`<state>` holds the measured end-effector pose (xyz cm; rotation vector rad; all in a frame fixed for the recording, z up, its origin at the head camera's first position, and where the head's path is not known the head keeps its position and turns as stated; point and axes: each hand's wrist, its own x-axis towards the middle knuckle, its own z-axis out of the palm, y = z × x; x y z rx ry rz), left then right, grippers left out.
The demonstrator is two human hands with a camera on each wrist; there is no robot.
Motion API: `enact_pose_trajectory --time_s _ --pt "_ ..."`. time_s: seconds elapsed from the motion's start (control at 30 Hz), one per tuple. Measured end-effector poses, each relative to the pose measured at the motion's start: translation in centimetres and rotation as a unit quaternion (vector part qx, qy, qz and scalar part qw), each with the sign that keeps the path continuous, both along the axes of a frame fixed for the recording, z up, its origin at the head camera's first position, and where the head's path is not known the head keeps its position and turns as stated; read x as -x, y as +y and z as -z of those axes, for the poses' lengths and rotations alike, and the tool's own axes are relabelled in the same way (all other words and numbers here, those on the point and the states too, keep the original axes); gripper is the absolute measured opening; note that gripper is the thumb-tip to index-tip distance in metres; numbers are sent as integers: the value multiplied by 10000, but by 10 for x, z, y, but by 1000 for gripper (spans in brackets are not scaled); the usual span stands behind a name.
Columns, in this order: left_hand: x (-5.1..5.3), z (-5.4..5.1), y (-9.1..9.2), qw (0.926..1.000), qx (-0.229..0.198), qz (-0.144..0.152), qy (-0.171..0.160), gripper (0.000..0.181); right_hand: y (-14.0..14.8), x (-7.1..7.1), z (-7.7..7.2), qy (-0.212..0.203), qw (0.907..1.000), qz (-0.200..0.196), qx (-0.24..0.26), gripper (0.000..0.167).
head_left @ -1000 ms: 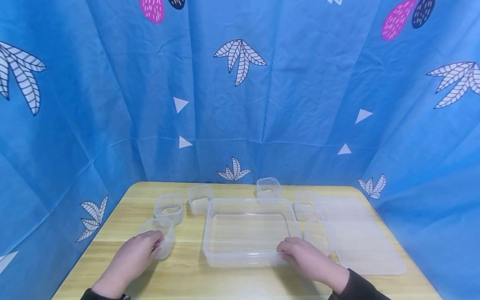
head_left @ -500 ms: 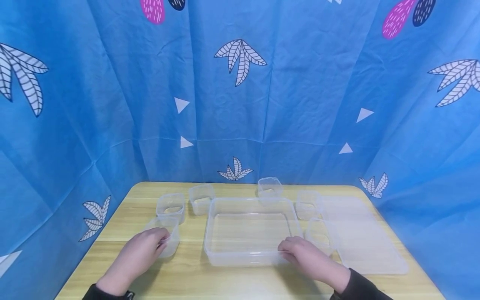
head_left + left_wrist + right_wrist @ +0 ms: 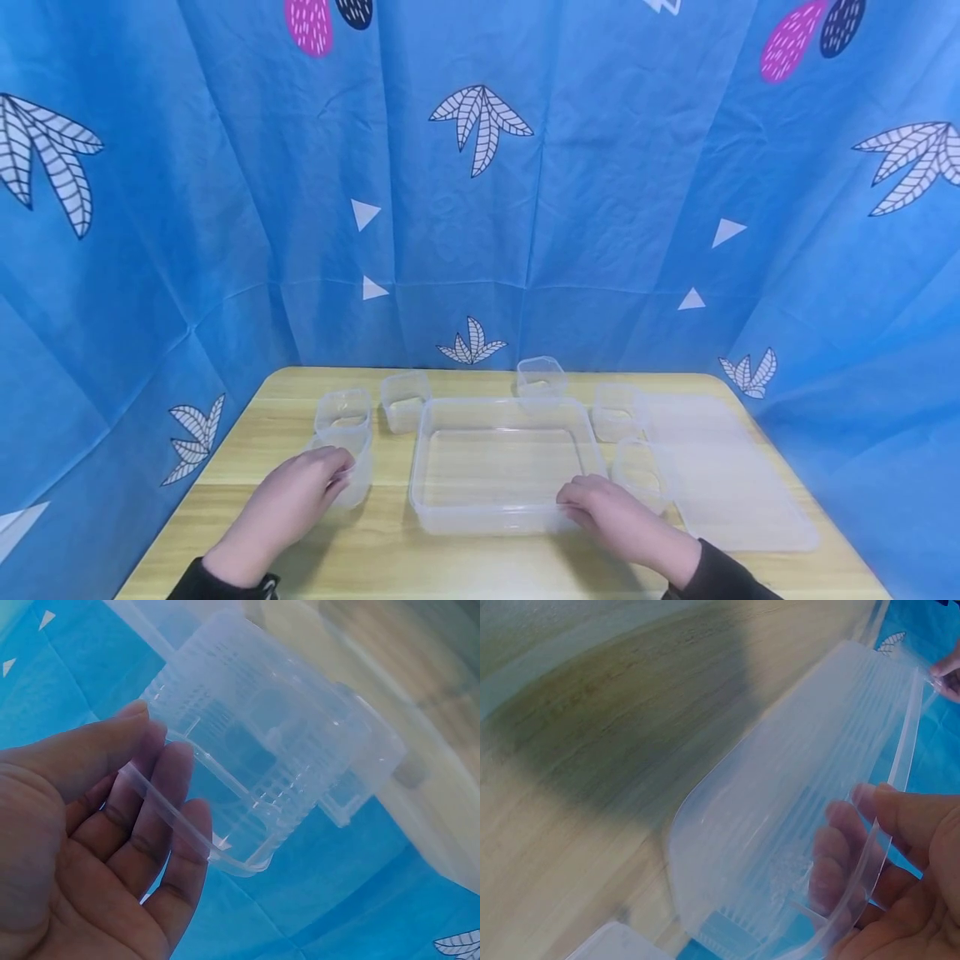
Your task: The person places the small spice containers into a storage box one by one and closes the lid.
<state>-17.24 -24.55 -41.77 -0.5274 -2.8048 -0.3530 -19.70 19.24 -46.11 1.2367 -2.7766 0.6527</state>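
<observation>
A small clear plastic container (image 3: 362,482) is on the left, its rim pinched by my left hand (image 3: 296,498). In the left wrist view, the thumb and fingers of the left hand (image 3: 124,817) clasp that rim from both sides of the wall. Whether its base touches the table cannot be told. The large clear rectangular box (image 3: 480,522) stands lidless at the table's middle. At its front right corner, my right hand (image 3: 611,510) grips the rim; the right wrist view shows fingers behind the translucent wall of the large box (image 3: 780,780).
More small containers stand around the box: two at back left (image 3: 342,410) (image 3: 406,403), one behind it (image 3: 541,379), and two along its right side (image 3: 615,412) (image 3: 639,475). A flat translucent lid (image 3: 738,483) lies at the right. A blue curtain (image 3: 480,217) borders the wooden table (image 3: 450,575).
My left hand has moved right and slightly away from me, carrying the small container nearer the large box. The right hand keeps its grip at the box's corner.
</observation>
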Motion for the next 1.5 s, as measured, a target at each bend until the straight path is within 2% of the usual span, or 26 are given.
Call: enact_pose_trajectory --time_s 0.23,0.57,0.77,1.07,1.27,1.5 --pt "3 -7 9 9996 24 180 205 16 -1 0 -1 -64 10000 -32 48 9" --pt "11 -16 22 9992 69 232 316 12 -1 2 0 46 9998 -133 121 8" --pt "18 -19 31 9983 76 330 481 16 -2 2 1 72 9999 -88 120 9" --pt "32 -31 52 9962 142 615 593 14 -1 1 0 -14 9999 -39 134 9" --pt "42 -32 65 9938 126 825 729 16 -1 1 -1 -26 9998 -54 191 8" --pt "46 -30 73 9926 86 936 773 15 -1 0 -2 -128 9997 -82 211 9"
